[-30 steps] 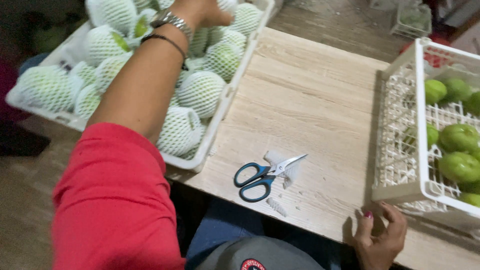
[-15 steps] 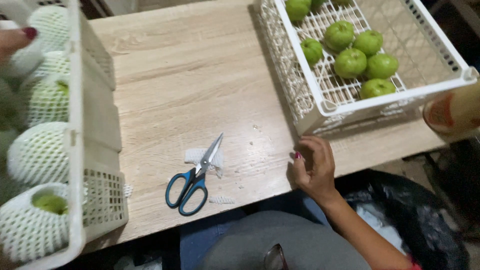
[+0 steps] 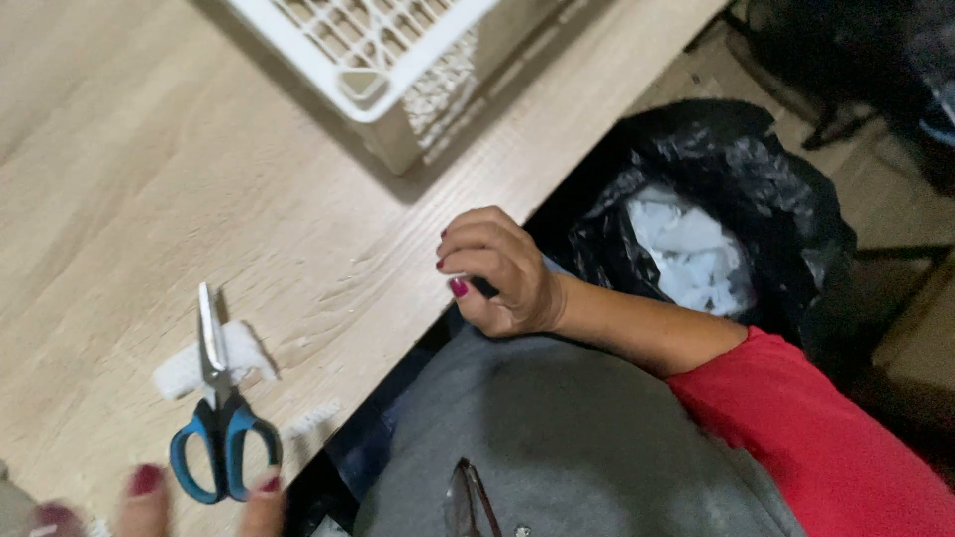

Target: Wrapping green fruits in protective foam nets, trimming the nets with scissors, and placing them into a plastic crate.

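While handles near, scissors (image 3: 217,408) blades away.

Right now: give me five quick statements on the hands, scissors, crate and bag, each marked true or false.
1. The scissors lie on the wooden table with blue handles toward the person. True.
2. The right hand holds the scissors. False: it rests curled at the table edge, apart from them.
3. The left hand is at the bottom edge, fingertips beside the scissor handles. True.
4. The black bag holds green fruit. False: white scraps show inside it.
5. A white lattice crate stands on the table, at the top of the view. True.
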